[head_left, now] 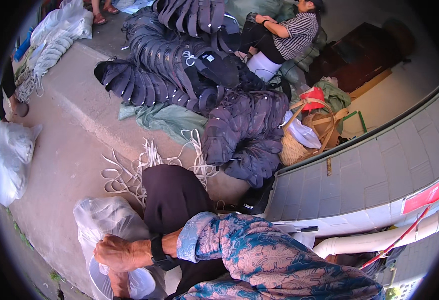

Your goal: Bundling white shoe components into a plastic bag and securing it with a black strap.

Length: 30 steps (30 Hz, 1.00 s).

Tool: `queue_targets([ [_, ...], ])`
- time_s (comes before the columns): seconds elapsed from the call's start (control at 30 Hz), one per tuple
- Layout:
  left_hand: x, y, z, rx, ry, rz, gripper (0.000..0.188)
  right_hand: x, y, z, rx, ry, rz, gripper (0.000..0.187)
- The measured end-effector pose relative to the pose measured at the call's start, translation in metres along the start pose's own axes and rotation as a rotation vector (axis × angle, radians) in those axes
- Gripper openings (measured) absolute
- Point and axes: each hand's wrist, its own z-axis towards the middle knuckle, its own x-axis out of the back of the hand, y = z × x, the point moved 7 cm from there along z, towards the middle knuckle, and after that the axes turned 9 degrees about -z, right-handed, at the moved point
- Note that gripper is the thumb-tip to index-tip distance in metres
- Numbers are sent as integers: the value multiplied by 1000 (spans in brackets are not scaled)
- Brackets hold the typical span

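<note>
My right hand (117,252), with a black watch (162,254) at its wrist, is curled closed at the lower left, fingers turned down and out of sight. Whatever it may grip cannot be made out. Just below, part of my left hand (120,283) shows against the white bucket (96,281); its fingers are hidden under the right hand. White plastic film (142,286) lies at the bucket's mouth. Touching the hands' far side is a translucent plastic bag (110,220) with pale contents. My dark-clothed knee (174,192) is beside it.
White straps (124,175) lie loose on the concrete beyond my knee. Long stacks of dark curved shoe-like pieces (164,60) spread ahead, near a wicker basket (294,147). A seated person (294,32) works at the back right. A white sack (12,162) stands left; a tiled wall (359,170) runs right.
</note>
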Motion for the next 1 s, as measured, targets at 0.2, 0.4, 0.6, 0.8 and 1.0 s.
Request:
queue_targets([
  [0.2, 4, -4, 4, 116, 59, -76, 39, 12, 5, -5, -34, -137, 4, 19],
  [0.4, -35, 84, 8, -320, 67, 856, 27, 70, -4, -1, -178, 42, 122, 26],
  [0.6, -12, 122, 22, -148, -26, 835, 29, 178, 16, -51, -180, 326, 137, 17],
  [0.8, 6, 179, -1, -471, 57, 1750, 36, 214, 25, -117, -115, 413, -58, 20],
  [1.0, 22, 209, -41, -965, 302, 3053, 52, 226, 15, -146, -144, 398, -150, 39],
])
